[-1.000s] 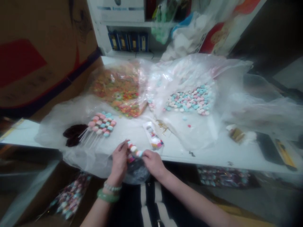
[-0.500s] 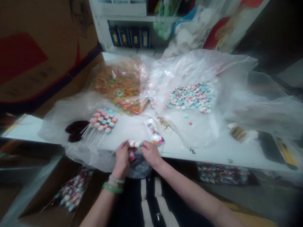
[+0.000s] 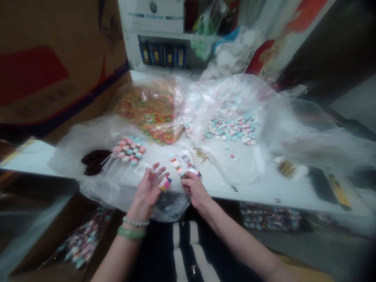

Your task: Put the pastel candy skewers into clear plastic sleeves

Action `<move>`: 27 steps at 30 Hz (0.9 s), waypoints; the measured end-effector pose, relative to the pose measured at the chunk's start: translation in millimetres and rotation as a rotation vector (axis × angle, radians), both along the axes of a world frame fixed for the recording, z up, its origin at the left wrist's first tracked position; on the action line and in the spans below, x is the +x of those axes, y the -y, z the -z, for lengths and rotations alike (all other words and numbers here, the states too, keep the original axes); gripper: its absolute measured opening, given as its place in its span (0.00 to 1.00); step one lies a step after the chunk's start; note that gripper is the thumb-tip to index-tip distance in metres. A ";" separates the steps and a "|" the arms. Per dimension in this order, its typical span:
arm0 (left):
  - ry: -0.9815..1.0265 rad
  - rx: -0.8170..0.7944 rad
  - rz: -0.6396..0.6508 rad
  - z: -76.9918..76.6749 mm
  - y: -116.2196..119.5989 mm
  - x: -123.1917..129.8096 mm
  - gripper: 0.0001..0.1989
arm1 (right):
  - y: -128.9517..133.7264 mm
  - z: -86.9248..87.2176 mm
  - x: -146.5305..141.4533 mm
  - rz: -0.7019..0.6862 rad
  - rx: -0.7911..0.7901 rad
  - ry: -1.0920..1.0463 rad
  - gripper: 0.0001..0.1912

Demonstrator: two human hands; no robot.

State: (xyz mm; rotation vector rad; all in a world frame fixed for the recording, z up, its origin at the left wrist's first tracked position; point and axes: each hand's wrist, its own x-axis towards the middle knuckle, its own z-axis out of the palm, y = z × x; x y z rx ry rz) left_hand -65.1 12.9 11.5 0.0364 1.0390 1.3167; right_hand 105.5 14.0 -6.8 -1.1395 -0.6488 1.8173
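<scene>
My left hand (image 3: 149, 186) is palm up, its fingers partly spread, with a small clear packaging bag (image 3: 165, 183) with a colourful print held at its thumb side. My right hand (image 3: 194, 186) pinches the lower end of a candy skewer (image 3: 176, 164), a short row of pink, white and blue sweets tilted away from me. Just beyond the right hand lies another printed packaging bag (image 3: 185, 157) on the white table (image 3: 219, 188). To the left, several finished candy skewers (image 3: 129, 150) lie side by side with their white sticks towards me.
A big clear bag of orange and green gummies (image 3: 155, 113) and an open bag of pastel sweets (image 3: 232, 127) lie at the back. Gold twist ties (image 3: 202, 154) are near the middle. A box of skewers (image 3: 80, 243) stands below left. A yellow cutter (image 3: 339, 192) is at right.
My hands have moved apart. The candy skewer has left my left hand and now points away from my right hand. My left hand has turned palm up, its fingers spreading.
</scene>
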 end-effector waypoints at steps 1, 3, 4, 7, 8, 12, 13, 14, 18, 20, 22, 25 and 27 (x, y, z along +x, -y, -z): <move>-0.004 0.017 0.002 -2.9 0.3 5.3 0.16 | 0.3 -1.9 -3.0 0.027 -0.022 -0.013 0.15; -0.024 0.058 -0.003 -6.9 1.8 15.9 0.16 | 1.6 -4.4 -10.0 0.048 -0.038 -0.037 0.18; -0.041 0.073 -0.007 -8.2 2.9 20.8 0.16 | 2.5 -5.0 -13.7 0.046 -0.030 -0.044 0.20; -0.094 0.091 -0.021 -10.3 6.1 32.4 0.15 | 4.0 -4.2 -23.8 0.050 0.013 -0.057 0.20; -0.107 0.090 -0.023 -10.6 7.2 34.9 0.15 | 3.8 -3.1 -25.8 0.068 0.023 -0.059 0.19; -0.183 -0.008 0.053 -8.6 12.1 38.6 0.10 | -1.2 3.0 -24.5 0.125 0.049 -0.023 0.18; -0.203 -0.047 0.080 -6.9 13.3 39.0 0.08 | -2.6 4.4 -22.6 0.122 0.052 -0.011 0.17; -0.218 -0.080 0.099 -4.6 14.3 39.7 0.06 | -3.6 5.6 -20.8 0.114 0.056 0.000 0.17; -0.275 -0.100 0.054 7.3 15.9 45.5 0.04 | -2.3 5.8 -16.8 0.098 0.078 0.050 0.13; -0.308 -0.069 0.000 13.1 15.5 48.8 0.07 | -0.1 3.7 -17.2 0.100 0.082 0.053 0.13; -0.339 -0.032 -0.045 17.3 14.7 50.7 0.09 | 0.8 1.6 -18.2 0.090 0.097 0.042 0.14; -0.377 -0.017 -0.023 19.4 13.4 50.9 0.10 | -2.2 0.7 -18.9 0.071 0.124 0.080 0.16; -0.382 -0.050 0.054 18.1 12.3 50.3 0.08 | -6.2 1.4 -18.6 0.084 0.143 0.174 0.13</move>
